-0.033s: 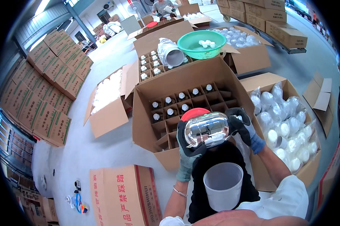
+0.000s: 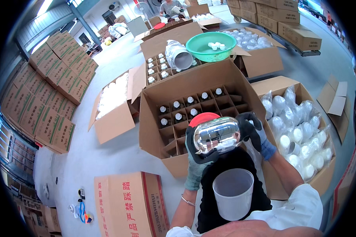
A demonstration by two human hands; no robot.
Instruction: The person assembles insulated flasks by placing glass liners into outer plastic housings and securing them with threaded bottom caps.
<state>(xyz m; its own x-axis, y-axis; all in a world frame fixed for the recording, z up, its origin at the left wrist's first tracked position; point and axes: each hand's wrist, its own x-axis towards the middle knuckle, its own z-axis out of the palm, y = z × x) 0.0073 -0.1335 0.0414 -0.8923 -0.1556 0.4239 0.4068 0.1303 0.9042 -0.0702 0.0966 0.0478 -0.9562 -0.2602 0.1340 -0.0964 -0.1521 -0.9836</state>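
Observation:
A mirror-bright silvered glass flask liner [image 2: 216,135] lies sideways between my hands above my lap. My left hand [image 2: 199,152], in a grey-green glove with dark palm, is closed round its left end and underside. At the right end my gloved right hand [image 2: 252,130] grips the neck, which its fingers mostly hide. Behind the liner shows part of a red round thing [image 2: 204,117]. An open pale grey plastic cup [image 2: 233,193] stands on my black-covered lap. Just ahead, an open carton [image 2: 158,144] with cardboard dividers holds several white-capped bottles [image 2: 178,116]; some compartments have no bottle.
To the right, a carton [image 2: 280,177] holds white plastic-wrapped pieces. Farther off are a green basin [image 2: 209,45] with small white pieces, a bagged cup [image 2: 180,55] and another bottle carton. A closed carton [image 2: 126,205] stands near left; stacked cartons [image 2: 47,102] rise far left. Another person sits beyond.

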